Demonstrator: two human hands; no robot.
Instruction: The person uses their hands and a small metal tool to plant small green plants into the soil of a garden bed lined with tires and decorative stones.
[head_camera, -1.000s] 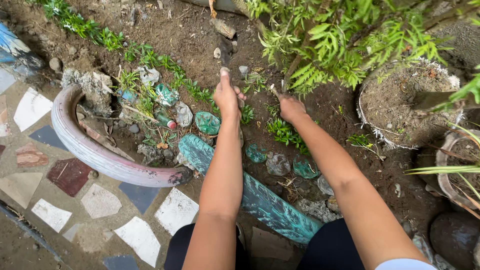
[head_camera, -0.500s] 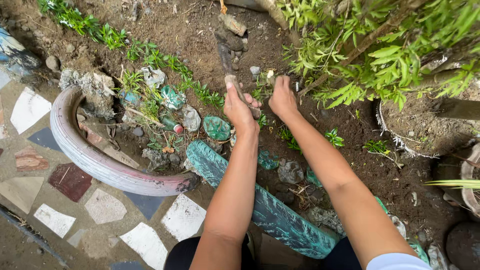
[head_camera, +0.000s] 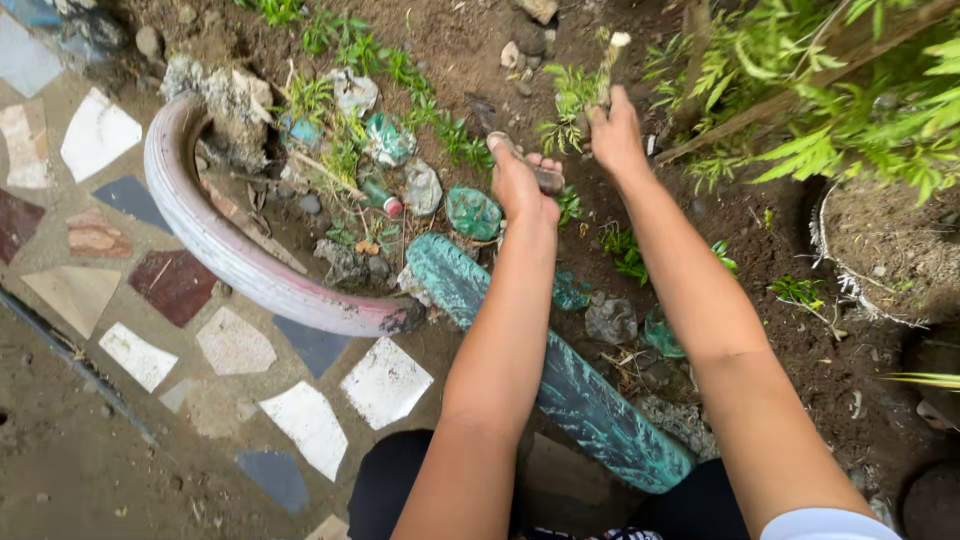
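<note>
Bare garden soil (head_camera: 780, 270) lies ahead of you, mosaic paving (head_camera: 230, 345) at eight o'clock. Your left hand (head_camera: 522, 185) is clenched round a brown tool (head_camera: 545, 177). At one o'clock of it, your right hand (head_camera: 615, 135) grips a weed (head_camera: 580, 90).

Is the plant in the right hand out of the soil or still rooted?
Out, by the look of it: the right hand grips the small green plant by its stem, raised clear above the soil. Roots cannot be made out.
</note>
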